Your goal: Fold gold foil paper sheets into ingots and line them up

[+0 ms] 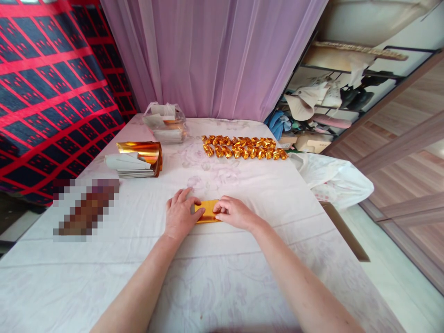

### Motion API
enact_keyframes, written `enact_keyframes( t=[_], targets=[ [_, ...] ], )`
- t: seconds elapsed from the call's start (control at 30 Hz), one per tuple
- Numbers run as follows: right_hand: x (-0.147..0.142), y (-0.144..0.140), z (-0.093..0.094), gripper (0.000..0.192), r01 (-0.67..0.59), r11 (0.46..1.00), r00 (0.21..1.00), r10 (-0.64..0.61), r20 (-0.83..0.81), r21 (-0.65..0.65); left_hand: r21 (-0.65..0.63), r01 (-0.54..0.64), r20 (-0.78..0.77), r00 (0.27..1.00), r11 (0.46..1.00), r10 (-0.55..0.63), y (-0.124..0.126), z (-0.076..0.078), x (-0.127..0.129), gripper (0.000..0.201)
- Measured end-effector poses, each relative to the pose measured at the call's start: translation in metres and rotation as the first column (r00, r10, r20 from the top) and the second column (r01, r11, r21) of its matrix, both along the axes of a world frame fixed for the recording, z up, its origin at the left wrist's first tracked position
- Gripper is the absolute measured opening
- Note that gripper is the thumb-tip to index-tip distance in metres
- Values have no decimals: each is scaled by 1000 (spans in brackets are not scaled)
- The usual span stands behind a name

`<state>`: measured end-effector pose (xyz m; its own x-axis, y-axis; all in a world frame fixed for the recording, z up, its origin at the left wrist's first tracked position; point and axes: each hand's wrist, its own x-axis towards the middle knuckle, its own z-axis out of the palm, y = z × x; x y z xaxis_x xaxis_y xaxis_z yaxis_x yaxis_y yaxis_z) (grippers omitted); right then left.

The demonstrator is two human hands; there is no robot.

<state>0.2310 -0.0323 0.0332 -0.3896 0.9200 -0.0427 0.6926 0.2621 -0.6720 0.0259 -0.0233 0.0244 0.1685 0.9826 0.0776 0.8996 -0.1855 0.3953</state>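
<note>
A folded strip of gold foil paper (208, 211) lies flat on the table in front of me. My left hand (181, 212) rests at its left end, fingers spread on the cloth, with the thumb on the paper and the index finger by its upper corner. At the right end, my right hand (236, 212) has its fingers curled and pinched on the paper. Farther off, two rows of folded gold foil pieces (244, 148) stand side by side. On the left sits a stack of foil sheets (140, 159), gold on one side and white on the other, partly curled over.
A clear plastic bag of more sheets (165, 124) stands at the back left of the cloth-covered table (208, 286). A blurred-out patch (86, 210) covers something at the left. Beyond the right edge are a white plastic bag (342, 180) and a shelf with shoes (326, 95). A purple curtain (222, 60) hangs behind.
</note>
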Motion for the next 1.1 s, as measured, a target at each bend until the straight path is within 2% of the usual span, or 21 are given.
enact_keyframes(
  t=[0.17,0.3,0.63,0.87,1.03,1.1],
  targets=[
    [3,-2,5,17,-112,992,992,109,64,53,3,10,5,1000,1000,-10,0,0,0,14],
    [6,-4,9,17,-133,990,983,127,130,41,6,11,11,1000,1000,-11,0,0,-1,14],
    [21,-11,11,12,-75,996,979,64,192,49,11,15,3,1000,1000,-15,-1,-1,-1,14],
    [28,-14,7,15,-50,997,985,40,168,53,12,11,9,1000,1000,-11,-1,-1,-1,14],
    [41,-16,12,27,1,1000,991,-2,135,7,12,10,10,1000,1000,-10,0,-1,0,13],
    [42,-17,14,28,26,999,995,-29,96,31,13,10,13,1000,1000,-10,0,-1,0,12]
  ],
)
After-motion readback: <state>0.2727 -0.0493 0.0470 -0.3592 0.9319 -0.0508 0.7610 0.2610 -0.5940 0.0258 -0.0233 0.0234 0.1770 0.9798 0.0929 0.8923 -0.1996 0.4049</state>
